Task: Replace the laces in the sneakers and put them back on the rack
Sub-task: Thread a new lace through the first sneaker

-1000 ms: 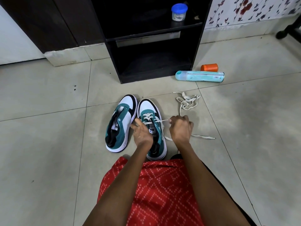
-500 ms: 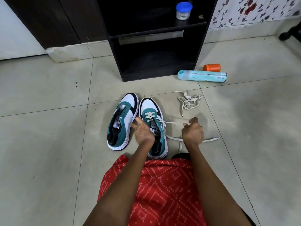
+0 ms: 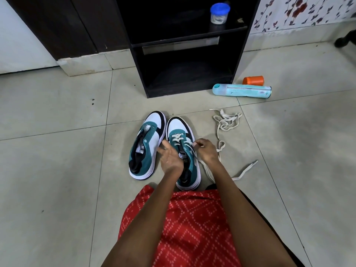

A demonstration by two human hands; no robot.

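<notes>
By my reckoning the job is about a quarter done. Two teal-and-white sneakers sit side by side on the tiled floor, toes toward 12 o'clock. The laced sneaker (image 3: 178, 125), on the 3 o'clock side of the pair, has a threaded lace (image 3: 178, 136) crossed through only the eyelets nearest the toe. The lace's free end trails over the tiles toward 4 o'clock. The right hand (image 3: 207, 154) pinches that lace at the shoe's 3 o'clock edge. The left hand (image 3: 170, 158) hovers over the tongue with fingers spread, gripping nothing (whether it touches the shoe I cannot tell). The hands are near each other but apart.

The bare sneaker (image 3: 148, 139) shows no lace at all. A loose lace (image 3: 227, 120) lies heaped at 2 o'clock from the pair, presumably meant for it.

What is left, as I judge it, is the upper eyelets, the whole second shoe, then both shoes onto the black rack (image 3: 183, 92) at 12 o'clock.
</notes>
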